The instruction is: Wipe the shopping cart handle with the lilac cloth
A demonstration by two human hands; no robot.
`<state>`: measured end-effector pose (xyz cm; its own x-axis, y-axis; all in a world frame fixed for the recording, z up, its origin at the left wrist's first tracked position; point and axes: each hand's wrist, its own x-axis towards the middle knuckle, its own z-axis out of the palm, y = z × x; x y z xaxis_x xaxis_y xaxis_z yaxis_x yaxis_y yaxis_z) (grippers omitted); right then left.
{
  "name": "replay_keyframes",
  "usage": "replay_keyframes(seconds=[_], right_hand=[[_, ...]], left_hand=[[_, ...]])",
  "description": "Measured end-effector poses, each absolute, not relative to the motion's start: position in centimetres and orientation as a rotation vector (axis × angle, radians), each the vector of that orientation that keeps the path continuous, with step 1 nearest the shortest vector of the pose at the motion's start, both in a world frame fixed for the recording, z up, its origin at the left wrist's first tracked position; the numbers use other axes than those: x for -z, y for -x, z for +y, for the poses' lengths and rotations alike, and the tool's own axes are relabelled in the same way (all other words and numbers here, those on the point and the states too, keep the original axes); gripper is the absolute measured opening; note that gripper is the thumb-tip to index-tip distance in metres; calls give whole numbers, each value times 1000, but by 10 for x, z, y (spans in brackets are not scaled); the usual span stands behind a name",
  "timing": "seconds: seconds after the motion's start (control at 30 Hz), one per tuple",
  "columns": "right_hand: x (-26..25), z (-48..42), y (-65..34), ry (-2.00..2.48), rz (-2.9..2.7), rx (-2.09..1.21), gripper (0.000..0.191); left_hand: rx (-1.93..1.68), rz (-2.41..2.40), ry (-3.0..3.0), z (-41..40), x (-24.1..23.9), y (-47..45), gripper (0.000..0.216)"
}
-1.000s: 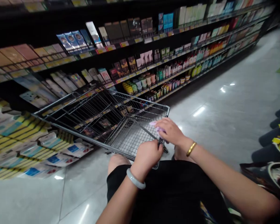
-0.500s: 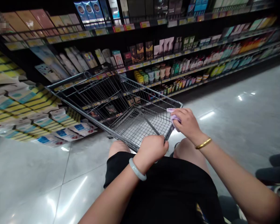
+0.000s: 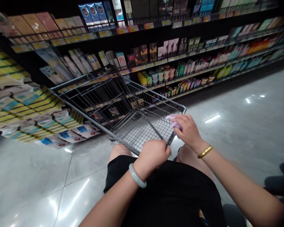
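Observation:
A wire shopping cart [image 3: 94,97] stands in front of me, its basket holding nothing. My left hand [image 3: 153,154], with a pale bangle on the wrist, is closed around the near rim of the cart. My right hand [image 3: 188,130], wearing a gold bracelet, presses a small lilac cloth [image 3: 171,119] against the cart's right rear corner, fingers curled over it.
Dark shelves [image 3: 156,47] of boxed and bottled goods run along the left and far side. Stacked yellow and blue packets [image 3: 26,107] fill the low shelf at left. Glossy tiled floor [image 3: 239,126] stretches to the right. Dark objects [image 3: 276,181] sit at the lower right edge.
My right hand with the cloth slid from the middle of the handle bar out to the cart's right corner. The view swung left and the left hand kept its grip.

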<state>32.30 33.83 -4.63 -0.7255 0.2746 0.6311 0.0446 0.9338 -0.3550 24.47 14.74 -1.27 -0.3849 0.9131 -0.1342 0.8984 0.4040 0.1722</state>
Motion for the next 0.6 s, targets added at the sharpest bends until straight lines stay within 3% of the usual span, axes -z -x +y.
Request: replay_keyframes(seconds=[0.2,0.4,0.6], right_hand=[[49,304,-338,-14,-2465,-525,32],[85,339,-322,533,-2067,-440,33],[156,304,-315,923,-1780,-833,35]], left_hand=[[-92,2451,-1601,149,8,-247,41],[-45,2457,-1601,149,9,-246,39],[30,2442,-1582,152,5,-247,42]])
